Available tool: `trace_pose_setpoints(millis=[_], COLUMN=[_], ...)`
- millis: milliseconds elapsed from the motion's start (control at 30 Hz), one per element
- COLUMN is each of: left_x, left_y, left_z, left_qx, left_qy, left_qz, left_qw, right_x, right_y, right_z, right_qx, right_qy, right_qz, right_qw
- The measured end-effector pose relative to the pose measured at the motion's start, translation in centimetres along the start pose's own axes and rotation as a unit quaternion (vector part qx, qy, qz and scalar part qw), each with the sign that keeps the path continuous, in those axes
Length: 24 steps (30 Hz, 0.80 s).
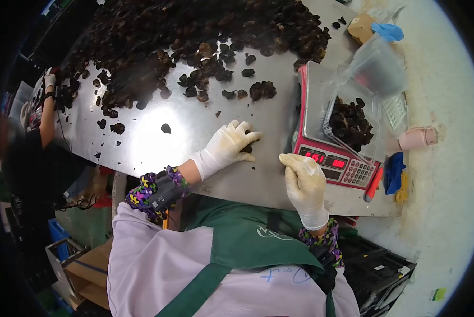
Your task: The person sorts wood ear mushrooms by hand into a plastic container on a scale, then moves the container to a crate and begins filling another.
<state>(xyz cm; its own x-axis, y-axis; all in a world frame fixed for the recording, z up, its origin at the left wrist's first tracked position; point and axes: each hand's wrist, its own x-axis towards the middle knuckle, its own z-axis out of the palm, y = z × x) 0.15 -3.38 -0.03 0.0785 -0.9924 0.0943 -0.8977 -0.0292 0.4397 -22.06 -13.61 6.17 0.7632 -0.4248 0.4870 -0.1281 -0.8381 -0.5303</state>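
My left hand (223,147), in a white glove, rests low over the metal table with its fingers curled round a dark wood ear mushroom (248,148). In front of the scale's left corner is my gloved right hand (304,185), its fingers drawn together; whether anything is in them is hidden. The red digital scale (301,138) shows 0.151 and 0.00 on its lit displays. On its pan sits a clear plastic box (329,119) with a clump of wood ear mushrooms (350,124) inside.
A large heap of wood ear mushrooms (194,26) covers the table's far side, with loose pieces nearer. Stacked clear boxes (377,66), a pink bottle (417,138), a blue cloth (393,173) and a red-handled tool (374,185) lie right. A co-worker (36,137) stands left.
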Motion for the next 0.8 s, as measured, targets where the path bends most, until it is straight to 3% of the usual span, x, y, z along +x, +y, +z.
trace_pose_setpoints(millis=[133, 200, 267, 367, 400, 500, 633, 800], left_x=[0.4, 1.8, 4.5, 9.2, 10.5, 13.6, 12.7, 8.5], left_y=[-1.7, -2.2, -2.4, -2.7, -3.0, -4.6, -3.5, 0.6], left_z=[1.6, 0.7, -0.9, -1.8, -1.3, 1.4, 2.6, 1.7], left_qx=[-0.090, -0.059, -0.075, -0.004, -0.002, 0.120, 0.086, 0.039], left_qy=[0.022, 0.053, 0.249, 0.269, 0.272, 0.119, 0.154, 0.118], left_qz=[-0.047, -0.063, -0.028, -0.039, -0.036, -0.071, -0.009, -0.013], left_qw=[0.995, 0.995, 0.965, 0.962, 0.962, 0.983, 0.984, 0.992], right_x=[-1.2, -1.6, -2.0, -1.9, -1.8, -2.0, -3.3, -4.6], right_y=[0.8, 1.2, 1.7, 1.8, 1.8, 1.8, 1.8, 3.1], right_z=[-1.9, -2.8, -3.4, -4.1, -4.4, -5.1, -6.9, -7.5], right_qx=[-0.010, -0.016, -0.026, -0.020, -0.017, -0.035, -0.058, -0.059], right_qy=[0.023, 0.032, 0.054, 0.070, 0.078, 0.097, 0.112, 0.137], right_qz=[0.006, 0.008, 0.012, 0.020, 0.024, 0.018, 0.036, 0.053], right_qw=[1.000, 0.999, 0.998, 0.997, 0.997, 0.994, 0.991, 0.987])
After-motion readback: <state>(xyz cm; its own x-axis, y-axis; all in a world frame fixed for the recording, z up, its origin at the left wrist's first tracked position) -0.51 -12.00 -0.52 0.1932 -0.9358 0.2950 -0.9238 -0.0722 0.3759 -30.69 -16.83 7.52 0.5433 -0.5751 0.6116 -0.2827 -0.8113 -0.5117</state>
